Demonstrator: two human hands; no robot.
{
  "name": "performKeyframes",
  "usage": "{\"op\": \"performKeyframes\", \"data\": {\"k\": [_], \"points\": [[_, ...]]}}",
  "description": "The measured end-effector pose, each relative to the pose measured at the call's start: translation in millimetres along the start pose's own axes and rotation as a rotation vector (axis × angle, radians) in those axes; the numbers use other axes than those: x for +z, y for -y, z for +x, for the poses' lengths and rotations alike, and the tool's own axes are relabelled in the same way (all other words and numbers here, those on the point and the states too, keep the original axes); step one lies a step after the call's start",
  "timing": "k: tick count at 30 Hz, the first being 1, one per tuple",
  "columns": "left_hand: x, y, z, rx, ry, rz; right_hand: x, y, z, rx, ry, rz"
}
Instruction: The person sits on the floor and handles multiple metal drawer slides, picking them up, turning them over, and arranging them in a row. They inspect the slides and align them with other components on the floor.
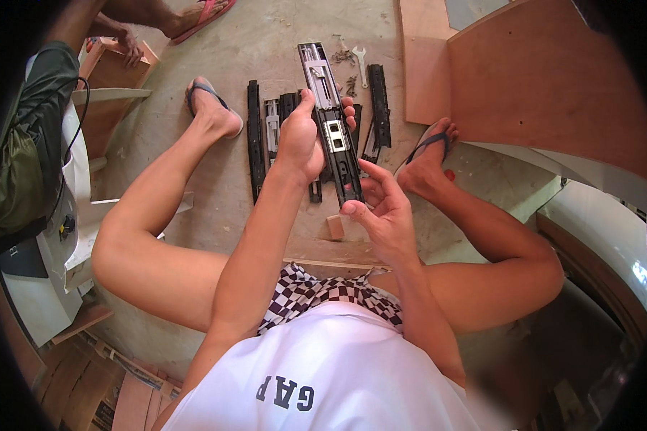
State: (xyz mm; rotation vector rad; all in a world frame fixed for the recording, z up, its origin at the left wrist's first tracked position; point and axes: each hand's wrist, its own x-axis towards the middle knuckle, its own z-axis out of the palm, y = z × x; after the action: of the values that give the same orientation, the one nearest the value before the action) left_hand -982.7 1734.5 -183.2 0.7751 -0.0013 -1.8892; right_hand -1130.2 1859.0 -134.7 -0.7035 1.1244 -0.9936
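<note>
A drawer slide (331, 122), black with silver metal inside, is held up lengthwise above the floor between my feet. My left hand (302, 140) wraps round its middle from the left; the fingertips show on its right side and the thumb lies along the near edge. With thumb and fingers, my right hand (384, 212) grips the lower end. Below on the floor lie several more drawer slides: a long black one (254, 140) to the left, a silver-and-black one (272, 126) beside it, and another black one (379, 104) to the right.
Screws (351, 86) and an open-end wrench (360, 66) lie past the slides. A small wood block (336, 227) sits nearer me. Wooden panels (553, 79) stand at the right. Another person's hand (127, 47) rests by a wooden piece (118, 68) at the upper left.
</note>
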Motion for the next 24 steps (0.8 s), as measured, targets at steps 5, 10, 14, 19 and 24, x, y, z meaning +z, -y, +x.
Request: {"op": "performKeyframes", "data": {"k": [5, 10, 14, 19, 24], "points": [[8, -3, -6, -0.002, 0.081, -0.031, 1, -7, 2, -0.196, -0.008, -0.151], [20, -7, -15, -0.004, 0.152, -0.016, 1, -16, -3, -0.377, -0.011, -0.297], [25, -6, -19, -0.006, 0.172, -0.030, 1, -17, -4, -0.460, -0.014, -0.401], [28, -6, -22, 0.023, 0.173, 0.023, 1, -22, -7, -0.523, -0.032, -0.496], [36, -7, -28, -0.001, 0.205, -0.047, 6, -21, -9, -0.633, -0.072, -0.555]]}}
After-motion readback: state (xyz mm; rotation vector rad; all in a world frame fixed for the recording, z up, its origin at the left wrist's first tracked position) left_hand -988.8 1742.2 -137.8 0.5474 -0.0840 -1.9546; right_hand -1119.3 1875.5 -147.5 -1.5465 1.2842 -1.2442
